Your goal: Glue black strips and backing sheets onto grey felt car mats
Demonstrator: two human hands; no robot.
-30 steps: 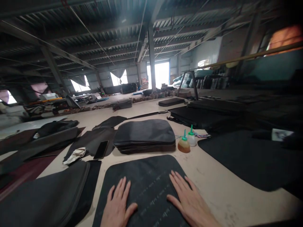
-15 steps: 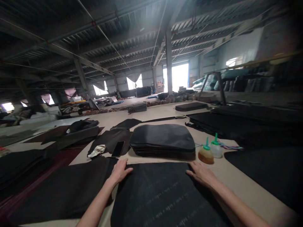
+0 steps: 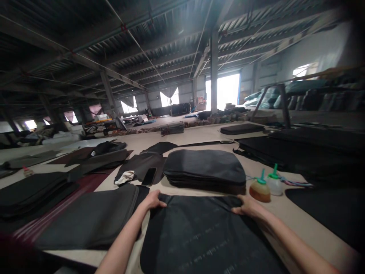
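A large black sheet with rounded corners and faint printed lettering point(image 3: 199, 236) lies in front of me. My left hand point(image 3: 154, 199) pinches its far left corner between thumb and fingers. At the far right corner, my right hand point(image 3: 246, 206) grips it the same way, and the far edge puckers near both hands. Just beyond that edge sits a thick stack of black rounded panels point(image 3: 203, 167). Two squeeze bottles with green nozzles stand right of the stack: one holds amber liquid point(image 3: 260, 189), the other is whitish point(image 3: 275, 184).
A phone point(image 3: 149, 176) and a crumpled white cloth point(image 3: 124, 177) lie left of the stack. More dark panels point(image 3: 88, 220) cover the table's left side. Black sheets point(image 3: 327, 213) lie at the right. A further dark stack point(image 3: 242, 129) rests at the table's far side.
Both hands have closed on the sheet's far corners, where they lay with fingers spread before. The sheet's far edge now wrinkles. The view has shifted slightly left.
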